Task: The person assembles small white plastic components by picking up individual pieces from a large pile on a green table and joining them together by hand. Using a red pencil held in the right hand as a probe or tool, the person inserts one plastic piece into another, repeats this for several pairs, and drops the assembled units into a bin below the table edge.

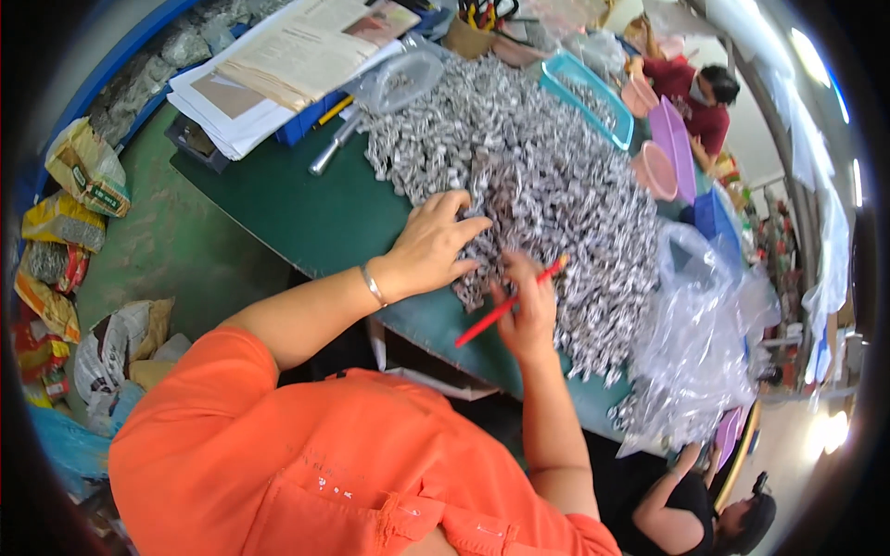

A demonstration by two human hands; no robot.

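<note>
**Left grip (pixel 431 246) spread, right grip (pixel 530 310) curled**

The left forearm (pixel 320 306) slants forward and to the right, its wrist (pixel 394 277) nearly straight. That hand lies back-up, with bent fingers (pixel 476 225) parted and the thumb standing away from them. The right forearm (pixel 553 408) runs almost straight ahead, leaning slightly left. Its fingers and thumb are bent in a light, closed hold. The two hands are near each other but apart, the left slightly farther forward.
</note>
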